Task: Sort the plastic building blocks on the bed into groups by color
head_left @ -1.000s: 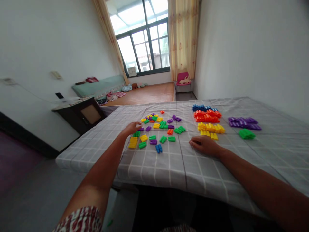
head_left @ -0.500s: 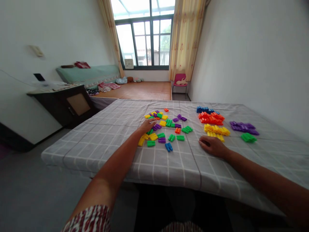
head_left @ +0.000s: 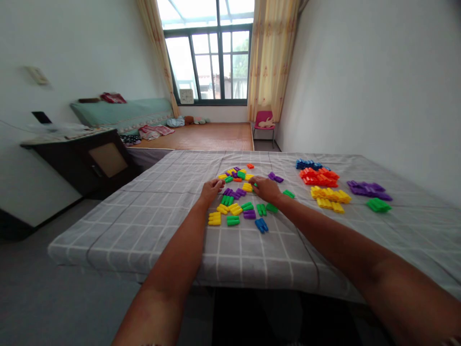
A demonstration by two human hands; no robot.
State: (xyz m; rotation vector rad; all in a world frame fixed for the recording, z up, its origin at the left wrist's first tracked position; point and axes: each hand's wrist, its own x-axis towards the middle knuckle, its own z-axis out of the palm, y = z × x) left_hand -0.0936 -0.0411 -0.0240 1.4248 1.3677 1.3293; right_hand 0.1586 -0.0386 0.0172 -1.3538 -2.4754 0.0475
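Observation:
Small plastic pieces shaped like joined tubes lie in a loose, mixed-colour pile on the checked cloth. My left hand (head_left: 212,190) is at the pile's left edge, fingers curled together near a green piece (head_left: 228,179); anything in its fingertips is too small to make out. On the pile's other side is my right hand (head_left: 265,188), its fingers bent down at a yellow piece (head_left: 247,187) and green ones partly hidden beneath. Purple pieces (head_left: 234,193) lie between the hands. Nearer to me are a yellow piece (head_left: 214,219), a green piece (head_left: 233,220) and a blue piece (head_left: 261,225).
Pieces grouped by colour lie at the right: blue (head_left: 311,165), orange (head_left: 319,177), yellow (head_left: 330,194), purple (head_left: 368,189) and green (head_left: 378,205). Beyond the cloth-covered table (head_left: 144,211) are a bed (head_left: 209,136) and a pink chair (head_left: 264,119).
My right hand has moved left from beside the yellow group to the mixed pile. My left hand has drawn back from over the pile to its left edge. The view has shifted slightly.

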